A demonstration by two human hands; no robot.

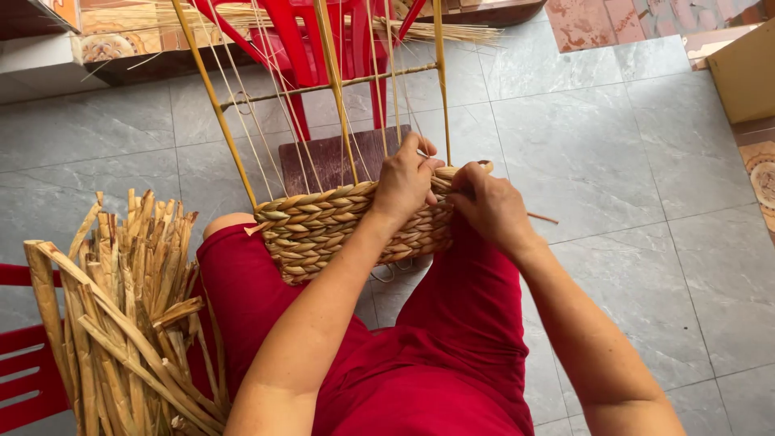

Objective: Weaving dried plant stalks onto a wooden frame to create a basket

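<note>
On lap, between red-clad knees: half-woven basket (355,226) resting, woven band low, bare yellow frame rods (216,105) rising above. Left hand (404,182) pinching strand closed at rim. Right hand (488,206) gripping same flat straw strand (464,171), pressing against rim. Judging best practice: keeping strand taut, packing each pass down snugly, alternating around uprights. Lying beside left knee: dried straw bundle (129,315) on red chair (24,379).

A bundle of dried reeds (121,315) stood at the grey tiled floor's (613,161) lower-left edge; a cardboard box (747,73) sat at its upper-right corner.
</note>
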